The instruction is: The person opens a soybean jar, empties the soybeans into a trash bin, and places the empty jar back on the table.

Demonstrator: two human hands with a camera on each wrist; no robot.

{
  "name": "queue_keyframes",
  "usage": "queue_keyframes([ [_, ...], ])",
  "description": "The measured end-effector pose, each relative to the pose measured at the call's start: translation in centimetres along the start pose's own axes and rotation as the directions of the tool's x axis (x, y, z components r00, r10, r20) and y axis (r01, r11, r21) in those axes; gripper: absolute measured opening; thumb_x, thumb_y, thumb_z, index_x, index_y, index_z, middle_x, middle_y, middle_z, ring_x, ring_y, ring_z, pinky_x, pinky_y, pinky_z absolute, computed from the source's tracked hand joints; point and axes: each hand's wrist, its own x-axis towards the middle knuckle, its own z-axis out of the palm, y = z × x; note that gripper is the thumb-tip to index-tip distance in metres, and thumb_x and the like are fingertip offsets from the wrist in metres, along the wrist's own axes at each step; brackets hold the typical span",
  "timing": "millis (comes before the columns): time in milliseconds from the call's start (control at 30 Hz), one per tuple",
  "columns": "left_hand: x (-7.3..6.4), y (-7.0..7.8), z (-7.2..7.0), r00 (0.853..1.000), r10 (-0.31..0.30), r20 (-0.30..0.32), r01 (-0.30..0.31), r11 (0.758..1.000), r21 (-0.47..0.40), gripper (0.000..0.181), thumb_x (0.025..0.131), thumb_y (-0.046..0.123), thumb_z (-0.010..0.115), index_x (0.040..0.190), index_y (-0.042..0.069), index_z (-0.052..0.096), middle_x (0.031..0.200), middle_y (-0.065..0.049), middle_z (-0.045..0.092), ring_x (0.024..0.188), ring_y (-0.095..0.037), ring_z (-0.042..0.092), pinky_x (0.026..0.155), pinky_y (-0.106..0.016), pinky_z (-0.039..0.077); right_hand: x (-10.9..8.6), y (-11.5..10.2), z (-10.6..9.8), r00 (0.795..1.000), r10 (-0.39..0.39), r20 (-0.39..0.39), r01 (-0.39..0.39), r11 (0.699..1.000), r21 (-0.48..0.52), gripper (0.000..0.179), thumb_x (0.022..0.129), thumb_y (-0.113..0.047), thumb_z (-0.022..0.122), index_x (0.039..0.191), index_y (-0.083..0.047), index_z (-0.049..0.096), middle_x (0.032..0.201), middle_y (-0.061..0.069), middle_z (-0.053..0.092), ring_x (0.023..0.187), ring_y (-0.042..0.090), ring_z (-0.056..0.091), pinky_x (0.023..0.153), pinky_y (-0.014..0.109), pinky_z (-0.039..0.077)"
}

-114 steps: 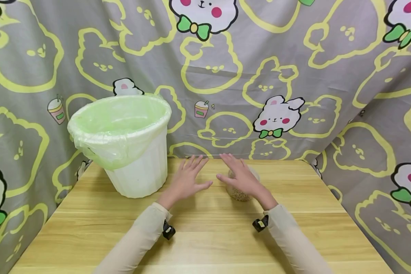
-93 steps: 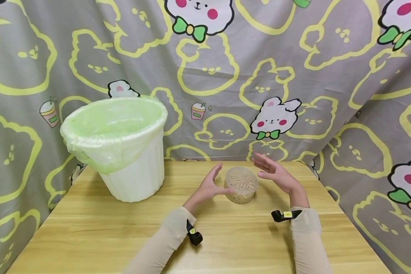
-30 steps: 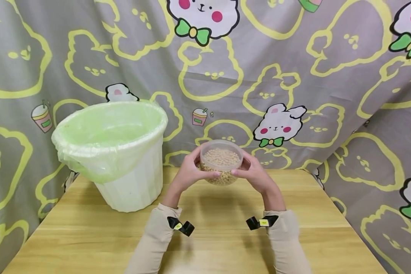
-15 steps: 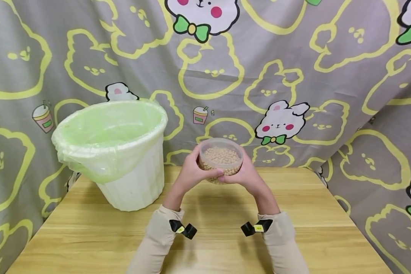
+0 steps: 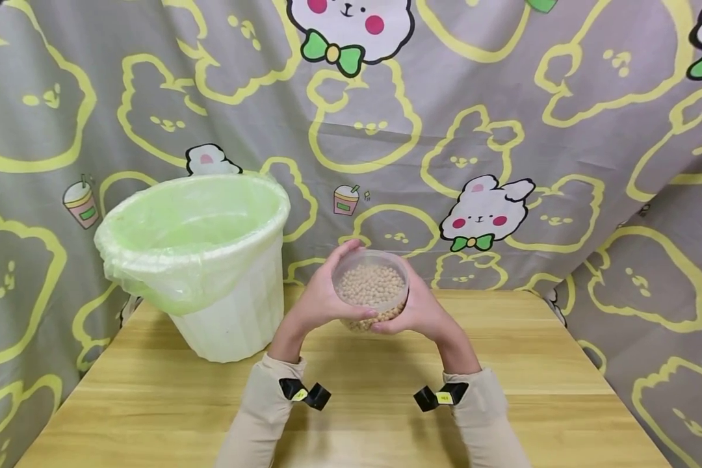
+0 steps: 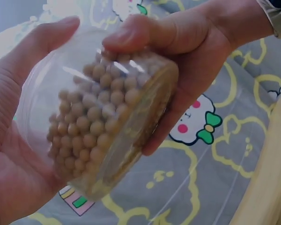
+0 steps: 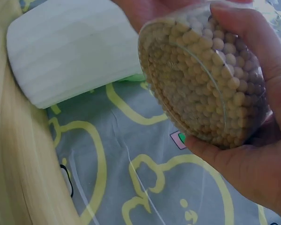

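Observation:
A round clear plastic tub (image 5: 376, 257) of small tan balls (image 5: 370, 285) is held between both hands, lifted above the table. Its open mouth tips toward the head camera. My left hand (image 5: 320, 296) grips the left side, thumb along the front wall and fingers up by the rim. On the opposite side my right hand (image 5: 424, 311) grips the wall, its thumb low at the front. In the left wrist view the balls (image 6: 91, 112) lie heaped inside the clear wall. The tub's base (image 7: 178, 89) faces the right wrist camera. Whether the balls are beans or beads, I cannot tell.
Left of the hands, a white ribbed bin (image 5: 240, 312) stands on the wooden table (image 5: 550, 416). A pale green bag liner (image 5: 199, 214) is folded over its rim. A grey patterned curtain (image 5: 503, 84) hangs behind the table.
At first the hands were apart and the tub stood on the table. Both hands then took hold of it and lifted it. Since half a second ago it has tilted further toward the camera.

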Motion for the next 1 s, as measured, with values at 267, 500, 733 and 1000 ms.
queue_keyframes([
  [267,-0.3,1.0,1.0,0.99,-0.014,-0.137,0.027,0.995,0.094,0.11,0.061,0.012,0.097,0.154,0.011,0.039,0.15,-0.005,0.053,0.131,-0.029,0.054,0.109,-0.049,0.043,0.1,-0.2,0.7,0.997,-0.013,-0.071,0.011,1.0,-0.026,0.114,0.055,-0.002,0.095,0.152,-0.024,0.038,0.144,0.004,0.05,0.126,0.026,0.05,0.106,0.051,0.043],
  [500,0.1,1.6,2.6,0.954,-0.087,-0.286,0.134,0.98,0.146,0.114,0.061,0.03,0.099,0.155,0.017,0.036,0.151,-0.002,0.047,0.132,-0.025,0.05,0.11,-0.051,0.042,0.3,-0.8,1.2,0.981,0.018,-0.191,-0.034,0.996,-0.077,0.119,0.053,-0.007,0.098,0.153,-0.022,0.034,0.146,0.005,0.048,0.128,0.025,0.049,0.105,0.053,0.044],
  [733,-0.2,1.4,0.9,0.99,-0.088,-0.107,0.088,0.996,-0.004,0.118,0.068,0.026,0.096,0.161,0.017,0.025,0.156,-0.002,0.043,0.137,-0.027,0.048,0.113,-0.049,0.039,0.0,-0.8,0.4,0.992,0.022,-0.128,-0.025,0.999,-0.025,0.117,0.056,-0.004,0.097,0.153,-0.025,0.034,0.147,0.004,0.048,0.129,0.025,0.049,0.106,0.046,0.046],
  [1000,-0.6,1.1,-0.7,0.997,-0.029,0.07,0.041,0.983,-0.181,0.119,0.067,0.04,0.096,0.161,0.014,0.026,0.15,-0.012,0.048,0.128,-0.028,0.049,0.104,-0.033,0.046,-0.2,-1.3,0.4,1.0,-0.017,-0.002,0.017,0.993,0.116,0.116,0.059,-0.005,0.096,0.155,-0.023,0.034,0.148,0.009,0.045,0.131,0.03,0.045,0.108,0.036,0.044],
])
